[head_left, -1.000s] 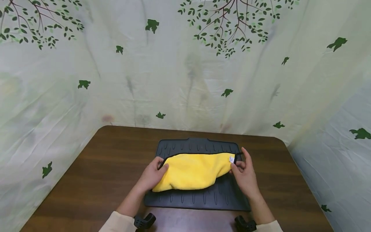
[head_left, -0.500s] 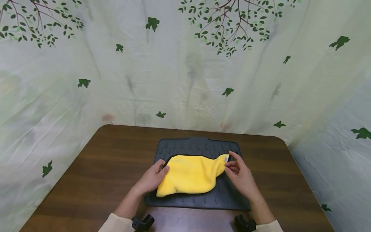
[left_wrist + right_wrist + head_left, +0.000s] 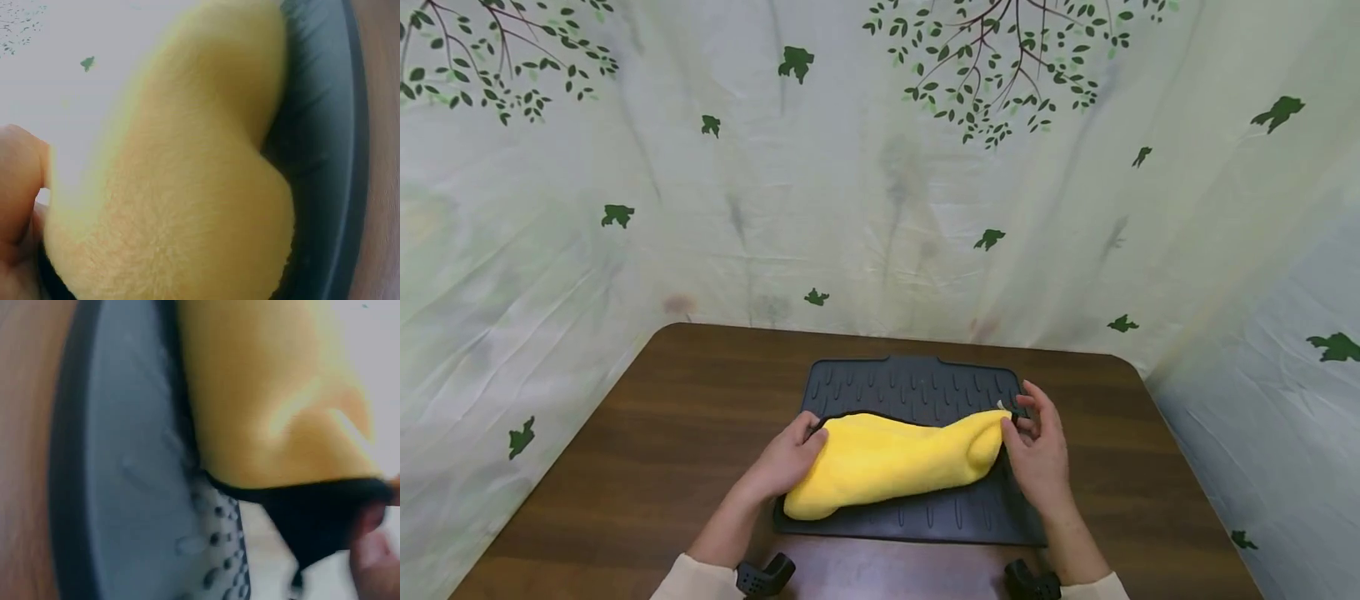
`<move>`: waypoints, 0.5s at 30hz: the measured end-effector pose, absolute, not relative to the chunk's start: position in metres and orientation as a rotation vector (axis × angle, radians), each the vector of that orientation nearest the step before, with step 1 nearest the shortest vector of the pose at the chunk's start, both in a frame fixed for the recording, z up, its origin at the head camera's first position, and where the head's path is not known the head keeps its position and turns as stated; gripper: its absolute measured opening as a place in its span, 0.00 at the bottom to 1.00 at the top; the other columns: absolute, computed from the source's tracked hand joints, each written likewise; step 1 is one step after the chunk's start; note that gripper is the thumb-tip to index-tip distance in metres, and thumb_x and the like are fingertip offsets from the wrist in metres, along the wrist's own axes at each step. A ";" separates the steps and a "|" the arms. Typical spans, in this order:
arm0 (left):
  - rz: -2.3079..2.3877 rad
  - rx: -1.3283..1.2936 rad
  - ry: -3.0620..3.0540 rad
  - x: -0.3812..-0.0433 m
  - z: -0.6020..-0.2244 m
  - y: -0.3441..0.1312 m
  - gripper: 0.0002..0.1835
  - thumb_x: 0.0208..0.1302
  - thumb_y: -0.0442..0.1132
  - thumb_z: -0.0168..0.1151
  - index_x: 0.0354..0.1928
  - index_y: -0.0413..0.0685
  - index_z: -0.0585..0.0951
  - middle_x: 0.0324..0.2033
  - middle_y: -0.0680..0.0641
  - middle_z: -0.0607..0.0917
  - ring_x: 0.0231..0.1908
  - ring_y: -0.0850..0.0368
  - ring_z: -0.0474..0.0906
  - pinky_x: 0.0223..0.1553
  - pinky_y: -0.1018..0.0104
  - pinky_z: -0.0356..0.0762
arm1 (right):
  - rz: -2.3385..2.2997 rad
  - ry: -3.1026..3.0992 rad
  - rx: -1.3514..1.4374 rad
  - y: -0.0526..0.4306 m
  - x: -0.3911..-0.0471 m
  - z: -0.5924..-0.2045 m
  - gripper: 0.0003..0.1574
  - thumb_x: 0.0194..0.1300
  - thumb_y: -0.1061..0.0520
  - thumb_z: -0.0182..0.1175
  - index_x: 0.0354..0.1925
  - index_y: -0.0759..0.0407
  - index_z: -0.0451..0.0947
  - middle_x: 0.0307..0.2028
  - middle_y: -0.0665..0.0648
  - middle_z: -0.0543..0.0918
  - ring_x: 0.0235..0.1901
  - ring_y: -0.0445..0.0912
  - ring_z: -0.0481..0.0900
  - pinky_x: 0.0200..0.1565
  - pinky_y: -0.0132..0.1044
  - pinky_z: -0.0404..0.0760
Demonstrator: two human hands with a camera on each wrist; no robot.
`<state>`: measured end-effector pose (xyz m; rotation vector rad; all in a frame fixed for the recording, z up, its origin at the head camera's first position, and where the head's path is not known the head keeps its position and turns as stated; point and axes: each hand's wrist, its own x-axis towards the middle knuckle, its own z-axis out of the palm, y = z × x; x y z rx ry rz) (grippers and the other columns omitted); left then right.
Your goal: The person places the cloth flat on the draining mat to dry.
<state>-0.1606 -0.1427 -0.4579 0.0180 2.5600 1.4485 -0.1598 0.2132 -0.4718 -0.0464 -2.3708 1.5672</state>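
Note:
A yellow plush cleaning cloth [image 3: 887, 458] with black edging hangs between both hands over a dark grey ridged mat [image 3: 910, 525]. At its left upper corner my left hand [image 3: 793, 454] pinches it, thumb on the yellow face. My right hand [image 3: 1037, 442] pinches the opposite corner, where a small white tag pokes up beside the fingers. The cloth sags between them, its right end folded over in a curl. In the left wrist view the yellow pile [image 3: 187, 187] fills the middle. A dark corner flap [image 3: 319, 519] hangs by the fingers in the right wrist view.
The mat lies on a brown wooden table [image 3: 662, 442] with rounded far corners. A pale curtain [image 3: 850, 208] printed with green leaves and branches encloses the back and sides. Black wrist cameras [image 3: 765, 575] sit on both wrists.
The cloth first narrowed as the right hand came left, then stretched out again as that hand moved back right. Its left lower corner now hangs lower and further left, and its right end has curled over.

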 end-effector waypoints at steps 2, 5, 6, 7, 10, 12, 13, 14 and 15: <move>1.419 -0.008 2.547 -0.164 -0.463 -0.143 0.15 0.78 0.50 0.53 0.42 0.44 0.76 0.28 0.47 0.75 0.27 0.54 0.73 0.30 0.65 0.69 | 1.462 -2.582 -0.155 0.216 -0.160 -0.472 0.46 0.73 0.53 0.62 0.79 0.56 0.51 0.63 0.68 0.72 0.49 0.56 0.81 0.44 0.35 0.84; 1.393 -0.078 2.514 -0.169 -0.473 -0.141 0.24 0.75 0.59 0.55 0.40 0.43 0.81 0.28 0.47 0.78 0.28 0.54 0.75 0.30 0.65 0.70 | 1.283 -2.890 -0.234 0.219 -0.161 -0.476 0.56 0.71 0.41 0.63 0.80 0.62 0.44 0.58 0.72 0.78 0.46 0.57 0.84 0.42 0.47 0.85; 1.393 -0.096 2.505 -0.170 -0.477 -0.140 0.26 0.74 0.61 0.55 0.41 0.42 0.82 0.28 0.47 0.79 0.29 0.54 0.75 0.31 0.65 0.71 | 1.255 -2.944 -0.237 0.219 -0.162 -0.477 0.58 0.71 0.39 0.62 0.80 0.64 0.43 0.55 0.73 0.80 0.44 0.57 0.85 0.42 0.49 0.85; 1.395 -0.109 2.500 -0.172 -0.479 -0.139 0.27 0.73 0.62 0.56 0.43 0.41 0.83 0.30 0.46 0.80 0.30 0.54 0.76 0.31 0.65 0.72 | 1.233 -2.983 -0.233 0.220 -0.162 -0.478 0.60 0.71 0.38 0.62 0.80 0.65 0.42 0.52 0.73 0.82 0.42 0.56 0.85 0.41 0.50 0.85; 1.396 -0.114 2.499 -0.175 -0.485 -0.135 0.29 0.73 0.58 0.59 0.54 0.35 0.81 0.36 0.44 0.84 0.32 0.55 0.78 0.36 0.63 0.77 | 1.197 -3.058 -0.223 0.222 -0.162 -0.478 0.61 0.70 0.39 0.63 0.80 0.66 0.41 0.50 0.74 0.84 0.39 0.56 0.87 0.40 0.52 0.84; 1.394 -0.091 2.504 -0.177 -0.486 -0.133 0.29 0.73 0.52 0.60 0.61 0.33 0.77 0.42 0.43 0.85 0.34 0.56 0.79 0.40 0.60 0.80 | 1.182 -3.106 -0.197 0.225 -0.162 -0.476 0.59 0.70 0.41 0.63 0.79 0.65 0.42 0.53 0.76 0.83 0.39 0.56 0.87 0.40 0.52 0.83; 1.397 -0.079 2.499 -0.177 -0.487 -0.132 0.30 0.73 0.50 0.61 0.64 0.31 0.74 0.45 0.42 0.85 0.35 0.56 0.80 0.42 0.59 0.81 | 1.202 -3.126 -0.182 0.226 -0.162 -0.475 0.57 0.70 0.44 0.63 0.80 0.63 0.43 0.51 0.76 0.83 0.36 0.56 0.86 0.37 0.51 0.82; 1.400 -0.067 2.491 -0.177 -0.487 -0.132 0.30 0.73 0.47 0.61 0.66 0.31 0.73 0.46 0.41 0.85 0.35 0.56 0.81 0.44 0.57 0.82 | 1.228 -3.136 -0.162 0.226 -0.162 -0.474 0.54 0.71 0.46 0.62 0.80 0.61 0.44 0.50 0.76 0.83 0.33 0.55 0.84 0.35 0.50 0.81; 1.399 -0.049 2.483 -0.178 -0.486 -0.131 0.31 0.73 0.46 0.61 0.67 0.30 0.71 0.47 0.40 0.84 0.36 0.56 0.81 0.45 0.56 0.82 | 1.254 -3.127 -0.129 0.227 -0.162 -0.473 0.50 0.71 0.49 0.62 0.80 0.59 0.47 0.49 0.75 0.83 0.29 0.53 0.82 0.32 0.48 0.80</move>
